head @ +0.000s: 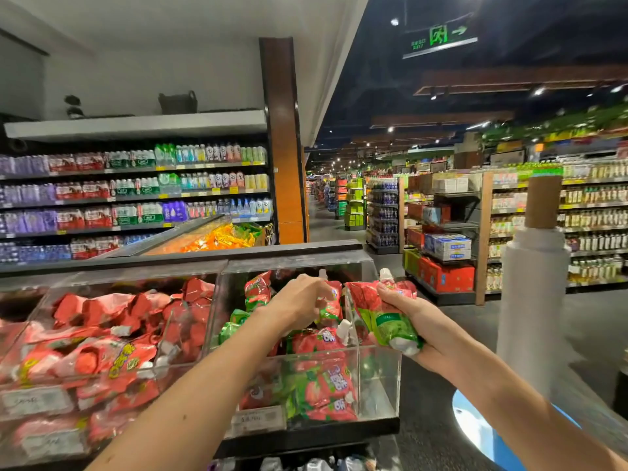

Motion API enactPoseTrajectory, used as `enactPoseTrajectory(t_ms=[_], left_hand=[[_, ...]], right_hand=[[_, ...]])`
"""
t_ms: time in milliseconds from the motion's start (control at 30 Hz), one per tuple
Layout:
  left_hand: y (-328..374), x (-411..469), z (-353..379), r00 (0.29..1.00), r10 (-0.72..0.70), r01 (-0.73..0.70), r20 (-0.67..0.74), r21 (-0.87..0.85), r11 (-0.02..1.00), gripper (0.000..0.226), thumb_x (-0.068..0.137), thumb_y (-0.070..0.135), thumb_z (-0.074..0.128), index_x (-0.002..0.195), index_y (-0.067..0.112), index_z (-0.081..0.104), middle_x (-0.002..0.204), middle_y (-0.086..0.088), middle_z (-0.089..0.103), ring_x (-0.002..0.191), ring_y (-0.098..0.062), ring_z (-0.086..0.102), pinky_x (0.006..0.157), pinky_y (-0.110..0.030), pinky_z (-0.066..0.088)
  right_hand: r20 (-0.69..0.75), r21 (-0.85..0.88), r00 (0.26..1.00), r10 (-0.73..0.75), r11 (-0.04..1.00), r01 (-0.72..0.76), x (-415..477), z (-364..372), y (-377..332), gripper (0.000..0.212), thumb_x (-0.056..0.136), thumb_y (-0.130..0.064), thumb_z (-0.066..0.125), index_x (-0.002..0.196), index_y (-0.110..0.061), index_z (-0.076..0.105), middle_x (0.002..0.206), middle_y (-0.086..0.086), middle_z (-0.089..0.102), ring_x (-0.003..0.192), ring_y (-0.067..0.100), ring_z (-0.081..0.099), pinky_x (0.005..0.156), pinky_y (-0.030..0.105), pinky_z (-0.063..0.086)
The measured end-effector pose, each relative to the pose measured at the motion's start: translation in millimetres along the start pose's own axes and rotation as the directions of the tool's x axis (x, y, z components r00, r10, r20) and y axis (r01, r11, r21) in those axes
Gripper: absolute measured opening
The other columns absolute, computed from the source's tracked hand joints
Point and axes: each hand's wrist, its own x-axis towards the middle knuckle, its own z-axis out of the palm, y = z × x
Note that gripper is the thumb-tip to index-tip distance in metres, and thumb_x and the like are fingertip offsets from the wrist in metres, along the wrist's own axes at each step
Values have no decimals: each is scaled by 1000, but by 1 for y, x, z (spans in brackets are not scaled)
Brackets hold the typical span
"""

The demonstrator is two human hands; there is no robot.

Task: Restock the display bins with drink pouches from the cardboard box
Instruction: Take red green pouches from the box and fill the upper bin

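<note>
Two clear acrylic display bins stand before me. The right bin (pixel 380 379) holds red-and-green strawberry drink pouches (pixel 323 379) with white caps. My left hand (pixel 299 297) reaches over it and grips one pouch (pixel 331 300) upright above the pile. Just outside the bin's right wall, my right hand (pixel 407 321) holds a bunch of the same pouches (pixel 387 314), some cap up and some cap down. The left bin (pixel 190 334) is filled with red pouches (pixel 102 348). The cardboard box is out of view.
Price tags (pixel 256 419) sit on the bins' front. A tall white roll of wrap on a cardboard core (pixel 533 300) stands at the right. Drink shelves (pixel 136 198) line the wall behind, a store aisle (pixel 323 219) runs ahead, and a blue floor marker (pixel 475 426) lies below right.
</note>
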Motion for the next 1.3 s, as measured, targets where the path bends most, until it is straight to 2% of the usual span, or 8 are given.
enactPoseTrajectory(t_ms=[167,367,533,767,933,1100,1200,1300], left_hand=[[2,-31,-18,991,-14,-48,-136,-436,899,17,96,16,64,110,21,72,98,3,73,87,-16,70,77,-26,56],[5,-64,-30,985,-105,171,137,-847,503,37,91,47,56,114,18,63,100,-4,73,86,-19,73,78,-32,60],[-10,-66,-47,967,-249,143,54,-923,358,28,88,23,72,113,24,60,109,-6,73,96,-21,72,82,-38,59],[-44,-68,-76,866,-451,115,-217,-790,602,45,85,22,76,122,22,50,105,-1,61,91,-15,63,68,-27,50],[-60,-64,-57,879,-476,338,13,-722,604,47,83,28,78,117,15,47,105,-8,62,90,-20,66,67,-31,52],[-62,-48,-29,900,-436,278,-31,-729,625,26,90,24,72,111,17,58,105,-3,69,74,-23,74,69,-28,46],[-64,-36,-13,869,-352,219,-348,-368,904,16,92,15,69,107,17,62,108,-2,65,78,-19,69,73,-24,48],[-66,-38,-12,899,-119,82,-421,-106,991,14,97,13,58,104,17,69,106,-1,63,94,-18,60,81,-29,46]], right_hand=[[30,-33,999,-30,999,31,4,6,1,42,77,-29,72,108,-1,66,98,23,72,76,33,70,75,43,46],[140,82,990,-12,997,0,12,37,1,26,76,-22,68,92,-2,72,97,22,73,77,31,71,64,36,61],[246,75,969,-6,997,-12,22,76,-6,28,82,-20,64,102,-1,67,102,21,73,83,31,73,71,40,61],[62,-83,995,-77,993,82,39,81,-31,24,96,-18,61,115,-4,55,113,27,67,80,31,71,64,44,62],[-70,-55,998,5,998,-9,47,66,-26,17,101,-15,54,100,1,56,94,23,68,67,27,71,62,39,60],[-86,-151,995,56,986,-69,53,56,-15,8,94,-6,54,99,0,56,80,19,69,65,27,68,69,36,56],[-88,-240,995,47,968,-67,51,55,-12,6,93,-6,55,94,-1,57,84,20,71,67,29,70,40,26,51],[-52,-332,999,8,943,-25,51,53,-7,5,93,-6,56,89,-4,55,85,23,71,71,34,71,58,37,58]])
